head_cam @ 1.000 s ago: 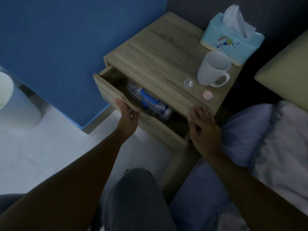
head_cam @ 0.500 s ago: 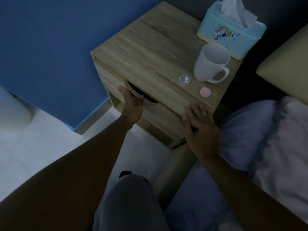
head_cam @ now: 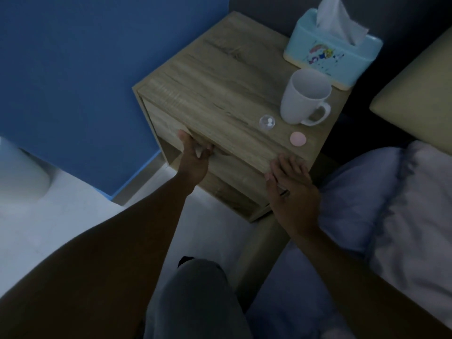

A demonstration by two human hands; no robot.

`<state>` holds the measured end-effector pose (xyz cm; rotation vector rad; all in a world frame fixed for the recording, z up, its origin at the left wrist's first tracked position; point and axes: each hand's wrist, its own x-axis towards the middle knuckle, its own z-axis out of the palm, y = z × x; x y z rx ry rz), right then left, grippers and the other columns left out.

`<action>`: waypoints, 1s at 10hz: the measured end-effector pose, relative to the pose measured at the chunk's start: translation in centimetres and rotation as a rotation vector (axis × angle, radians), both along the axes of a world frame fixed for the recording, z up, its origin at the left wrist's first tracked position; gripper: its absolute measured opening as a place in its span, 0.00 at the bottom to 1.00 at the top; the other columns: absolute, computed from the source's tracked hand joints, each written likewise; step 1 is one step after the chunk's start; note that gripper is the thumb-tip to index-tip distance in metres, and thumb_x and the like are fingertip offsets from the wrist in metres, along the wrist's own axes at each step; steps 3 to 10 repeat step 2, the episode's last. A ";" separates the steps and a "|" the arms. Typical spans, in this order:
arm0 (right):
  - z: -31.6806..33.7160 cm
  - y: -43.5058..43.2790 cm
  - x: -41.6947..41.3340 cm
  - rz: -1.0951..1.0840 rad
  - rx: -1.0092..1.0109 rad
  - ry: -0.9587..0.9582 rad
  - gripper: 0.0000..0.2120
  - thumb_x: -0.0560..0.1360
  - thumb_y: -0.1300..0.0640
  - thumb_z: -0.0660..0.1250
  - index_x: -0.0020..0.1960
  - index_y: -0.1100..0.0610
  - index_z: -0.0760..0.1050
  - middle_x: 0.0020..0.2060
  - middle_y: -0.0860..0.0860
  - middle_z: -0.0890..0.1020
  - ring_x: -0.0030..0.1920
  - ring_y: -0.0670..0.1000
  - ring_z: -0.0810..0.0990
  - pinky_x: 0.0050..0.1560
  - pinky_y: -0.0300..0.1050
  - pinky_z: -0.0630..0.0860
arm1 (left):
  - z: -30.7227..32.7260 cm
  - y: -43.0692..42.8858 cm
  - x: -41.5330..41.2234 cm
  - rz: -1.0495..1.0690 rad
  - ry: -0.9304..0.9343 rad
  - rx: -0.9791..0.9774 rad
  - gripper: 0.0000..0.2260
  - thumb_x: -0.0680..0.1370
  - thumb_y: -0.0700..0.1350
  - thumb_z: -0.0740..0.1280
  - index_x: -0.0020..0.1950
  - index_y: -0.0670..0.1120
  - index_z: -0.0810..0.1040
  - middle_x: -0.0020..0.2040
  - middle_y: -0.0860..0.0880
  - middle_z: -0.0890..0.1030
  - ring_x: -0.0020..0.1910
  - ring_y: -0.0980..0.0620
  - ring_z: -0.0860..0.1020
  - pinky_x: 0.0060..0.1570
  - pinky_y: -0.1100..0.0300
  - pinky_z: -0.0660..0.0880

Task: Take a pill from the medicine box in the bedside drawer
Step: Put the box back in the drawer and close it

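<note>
The wooden bedside table (head_cam: 220,79) has its drawer (head_cam: 161,121) pushed fully in, so the medicine box inside is hidden. My left hand (head_cam: 194,160) is at the drawer's front, with its fingertips curled into the gap under the tabletop. My right hand (head_cam: 291,189) lies flat, fingers apart, on the table's near right corner and holds nothing. On top, a small clear cup (head_cam: 267,122) holds two white pills. A round pink lid (head_cam: 298,138) lies beside it.
A white mug (head_cam: 303,96) and a light blue tissue box (head_cam: 330,55) stand at the back right of the tabletop. Bedding (head_cam: 362,196) presses against the table's right side. A blue wall is on the left, with a pale bin (head_cam: 19,172) on the floor.
The drawer was open with the medicine box visible; my left hand has pushed it shut. My right hand has stayed on the table's corner.
</note>
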<state>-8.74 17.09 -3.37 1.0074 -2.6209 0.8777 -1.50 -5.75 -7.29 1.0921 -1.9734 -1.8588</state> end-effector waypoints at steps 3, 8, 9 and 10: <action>1.7 0.1 -0.5 0.024 0.094 -0.088 0.13 0.77 0.59 0.70 0.60 0.60 0.83 0.63 0.58 0.83 0.68 0.60 0.77 0.71 0.54 0.70 | 1.3 2.9 4.0 -0.244 -0.192 -0.154 0.28 0.83 0.51 0.57 0.80 0.53 0.48 0.80 0.50 0.53 0.78 0.48 0.55 0.71 0.53 0.56; 1.7 0.1 -0.5 0.024 0.094 -0.088 0.13 0.77 0.59 0.70 0.60 0.60 0.83 0.63 0.58 0.83 0.68 0.60 0.77 0.71 0.54 0.70 | 1.3 2.9 4.0 -0.244 -0.192 -0.154 0.28 0.83 0.51 0.57 0.80 0.53 0.48 0.80 0.50 0.53 0.78 0.48 0.55 0.71 0.53 0.56; 1.7 0.1 -0.5 0.024 0.094 -0.088 0.13 0.77 0.59 0.70 0.60 0.60 0.83 0.63 0.58 0.83 0.68 0.60 0.77 0.71 0.54 0.70 | 1.3 2.9 4.0 -0.244 -0.192 -0.154 0.28 0.83 0.51 0.57 0.80 0.53 0.48 0.80 0.50 0.53 0.78 0.48 0.55 0.71 0.53 0.56; 1.7 0.1 -0.5 0.024 0.094 -0.088 0.13 0.77 0.59 0.70 0.60 0.60 0.83 0.63 0.58 0.83 0.68 0.60 0.77 0.71 0.54 0.70 | 1.3 2.9 4.0 -0.244 -0.192 -0.154 0.28 0.83 0.51 0.57 0.80 0.53 0.48 0.80 0.50 0.53 0.78 0.48 0.55 0.71 0.53 0.56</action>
